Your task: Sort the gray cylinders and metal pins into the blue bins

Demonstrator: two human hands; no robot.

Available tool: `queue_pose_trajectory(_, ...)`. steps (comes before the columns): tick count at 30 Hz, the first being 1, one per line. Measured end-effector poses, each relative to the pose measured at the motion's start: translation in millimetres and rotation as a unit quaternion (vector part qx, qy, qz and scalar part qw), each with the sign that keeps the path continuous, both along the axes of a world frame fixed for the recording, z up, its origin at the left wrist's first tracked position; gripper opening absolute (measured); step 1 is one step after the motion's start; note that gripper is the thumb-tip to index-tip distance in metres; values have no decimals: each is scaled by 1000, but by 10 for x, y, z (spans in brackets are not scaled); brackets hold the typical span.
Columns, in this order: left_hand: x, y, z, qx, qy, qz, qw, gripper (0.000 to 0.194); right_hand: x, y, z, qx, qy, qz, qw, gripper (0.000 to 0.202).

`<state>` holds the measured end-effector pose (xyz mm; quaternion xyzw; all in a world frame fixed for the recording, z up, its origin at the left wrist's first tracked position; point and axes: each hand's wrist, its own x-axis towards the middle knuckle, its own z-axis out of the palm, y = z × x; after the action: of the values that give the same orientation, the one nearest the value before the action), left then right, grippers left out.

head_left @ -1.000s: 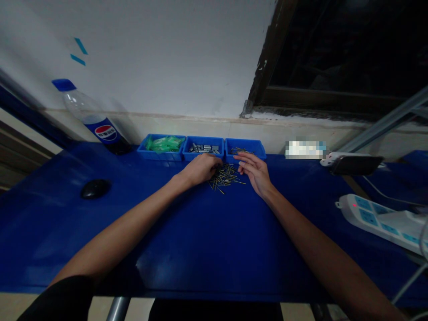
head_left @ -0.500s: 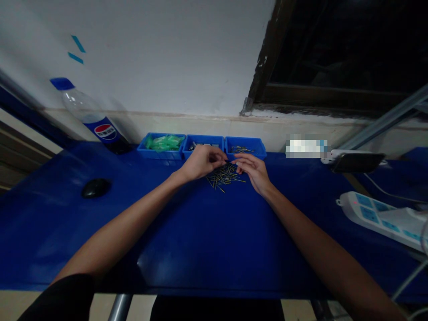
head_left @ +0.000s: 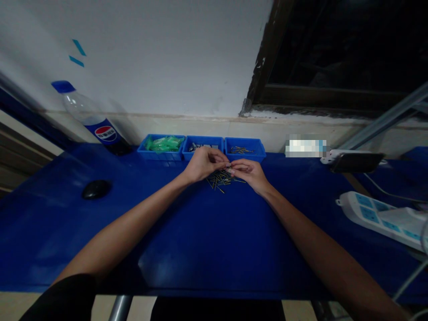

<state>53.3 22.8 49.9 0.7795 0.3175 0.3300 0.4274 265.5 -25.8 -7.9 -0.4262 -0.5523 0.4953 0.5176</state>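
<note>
Fingertips of my left hand (head_left: 204, 166) and my right hand (head_left: 251, 174) meet above a loose pile of thin dark-and-gold metal pieces (head_left: 220, 181), perhaps drill bits or long screws. Both hands are closed in a pinch. Whatever sits between the fingertips is too small to make out. Part of the pile is hidden under the hands. Just behind, the right blue bin (head_left: 261, 154) holds several similar thin pieces. My left hand partly covers the front of the middle blue bin (head_left: 187, 154), which contains small grey metal parts.
The left blue bin (head_left: 160, 156) holds green plastic bags (head_left: 164, 144). A cola bottle (head_left: 100, 127) and a black mouse (head_left: 96, 189) are at the left of the blue table (head_left: 200, 249). On the right are a phone (head_left: 357, 162) and a white power strip (head_left: 381, 214).
My right hand has moved slightly left and its fingers have closed, so its fingertips now meet those of my left hand. The left hand stays nearly in place, still pinched.
</note>
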Motion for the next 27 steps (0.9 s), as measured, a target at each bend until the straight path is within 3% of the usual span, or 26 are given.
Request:
queue_pose_trajectory(6, -22, 19, -32, -5, 25, -26, 999, 22, 8, 7, 10, 13, 31, -28, 999, 24)
queue_pose_trajectory(12, -98, 93, 11, 75, 95, -44, 992, 23, 12, 11, 7, 16, 22, -40, 999, 22)
queue_pose_trajectory(19, -198, 192, 13, 222, 256, -53, 939, 29, 10, 26, -8, 24, 57, -90, 994, 18)
queue_pose_trajectory(22, -188, 198, -59, 252, 271, -86, 925, 32, 8, 24, 2, 32, 77, -117, 990, 30)
queue_pose_trajectory(27, -142, 153, -142, 258, 302, -112, 911, 34, 21, 18, -3, 38, 43, -109, 992, 46)
